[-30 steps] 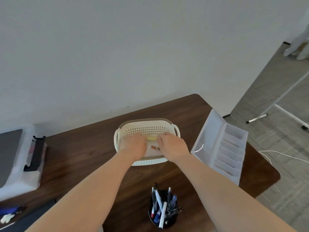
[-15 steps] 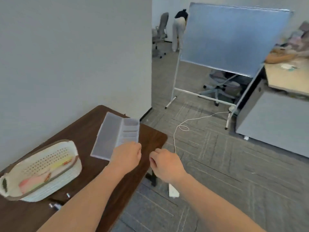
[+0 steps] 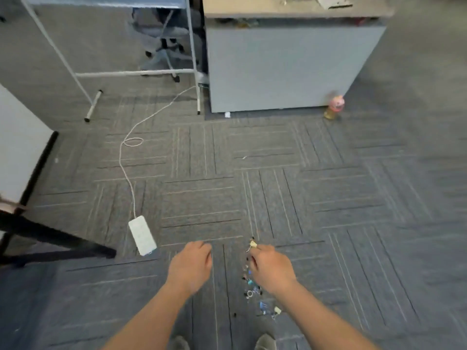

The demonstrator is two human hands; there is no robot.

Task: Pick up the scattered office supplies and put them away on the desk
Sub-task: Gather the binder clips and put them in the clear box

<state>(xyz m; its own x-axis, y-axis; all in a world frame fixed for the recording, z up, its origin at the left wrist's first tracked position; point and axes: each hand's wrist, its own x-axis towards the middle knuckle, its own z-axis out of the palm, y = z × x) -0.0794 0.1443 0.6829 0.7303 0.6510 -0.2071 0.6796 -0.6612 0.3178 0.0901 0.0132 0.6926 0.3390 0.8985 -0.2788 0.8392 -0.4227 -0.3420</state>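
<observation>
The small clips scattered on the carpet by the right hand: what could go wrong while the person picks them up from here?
1. The small clips are tiny and spread in a line; dark ones may be overlooked on the grey carpet.
2. Part of the line lies under the right hand, and some lie close to the shoes, so a step may crush them.
3. The white power strip and its cable lie beside the left hand: a possible trip hazard.

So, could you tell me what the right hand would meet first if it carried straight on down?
Probably the scattered binder clips on the carpet beneath the right hand; depth is unclear.
</observation>
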